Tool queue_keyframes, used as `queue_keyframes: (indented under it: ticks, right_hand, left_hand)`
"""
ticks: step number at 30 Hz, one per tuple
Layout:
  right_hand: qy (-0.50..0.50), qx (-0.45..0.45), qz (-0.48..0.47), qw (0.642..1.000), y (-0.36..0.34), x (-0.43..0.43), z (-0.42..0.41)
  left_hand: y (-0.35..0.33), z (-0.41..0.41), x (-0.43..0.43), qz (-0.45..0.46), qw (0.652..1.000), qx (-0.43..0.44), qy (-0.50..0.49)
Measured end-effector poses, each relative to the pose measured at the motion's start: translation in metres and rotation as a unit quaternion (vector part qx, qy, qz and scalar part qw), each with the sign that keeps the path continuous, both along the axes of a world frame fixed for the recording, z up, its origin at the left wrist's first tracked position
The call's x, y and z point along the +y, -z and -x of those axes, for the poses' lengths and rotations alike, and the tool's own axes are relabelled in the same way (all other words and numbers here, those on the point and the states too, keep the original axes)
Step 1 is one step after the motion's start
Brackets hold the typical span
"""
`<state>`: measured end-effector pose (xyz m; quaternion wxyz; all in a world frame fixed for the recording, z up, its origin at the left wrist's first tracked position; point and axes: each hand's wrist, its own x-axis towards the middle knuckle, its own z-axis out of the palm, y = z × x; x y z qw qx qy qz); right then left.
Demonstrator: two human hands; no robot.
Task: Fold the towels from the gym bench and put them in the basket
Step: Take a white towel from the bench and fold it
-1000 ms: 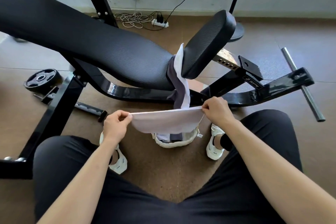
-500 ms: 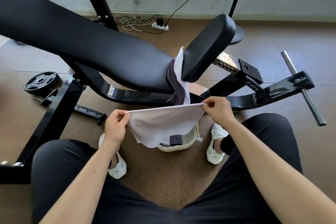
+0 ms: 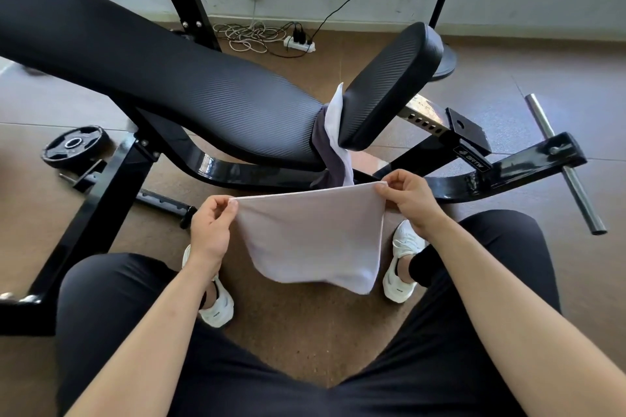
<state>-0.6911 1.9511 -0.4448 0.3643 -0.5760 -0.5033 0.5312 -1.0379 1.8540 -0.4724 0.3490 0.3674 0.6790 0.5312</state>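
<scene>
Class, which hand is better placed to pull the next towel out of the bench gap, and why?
Probably right. The right hand pinches a corner of the held towel just beside the hanging ends of the wedged towels; the left hand is farther off.

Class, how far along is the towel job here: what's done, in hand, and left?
Done: nothing visible; no basket shows. In hand: the left hand and right hand pinch the top corners of a white towel. Left: a grey towel and a second white towel sit wedged between the bench pads.
</scene>
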Motion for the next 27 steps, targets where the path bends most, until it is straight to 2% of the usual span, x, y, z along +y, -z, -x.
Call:
queue_keyframes:
  ticks: [5, 13, 17, 22, 27]
  right_hand:
    - [0.028, 0.033, -0.003, 0.999, 0.003, 0.000, 0.003]
    - [0.115, -0.035, -0.014, 0.993, 0.015, -0.004, 0.021]
    - [0.152, -0.039, -0.019, 0.987, 0.008, -0.010, 0.037]
    - [0.092, -0.002, -0.019, 0.996, -0.004, -0.022, 0.060]
    - [-0.005, 0.052, -0.007, 0.999, -0.003, -0.032, 0.077]
  left_hand:
    - [-0.001, -0.002, 0.002, 0.010, 1.000, -0.006, 0.001]
    - [-0.003, -0.016, 0.003, 0.038, 0.999, -0.031, -0.009]
    - [-0.013, -0.032, 0.005, 0.036, 0.998, -0.059, 0.004]
    - [-0.025, -0.057, 0.004, 0.026, 0.995, -0.071, 0.061]
    - [-0.026, -0.074, 0.006, 0.046, 0.992, -0.035, 0.115]
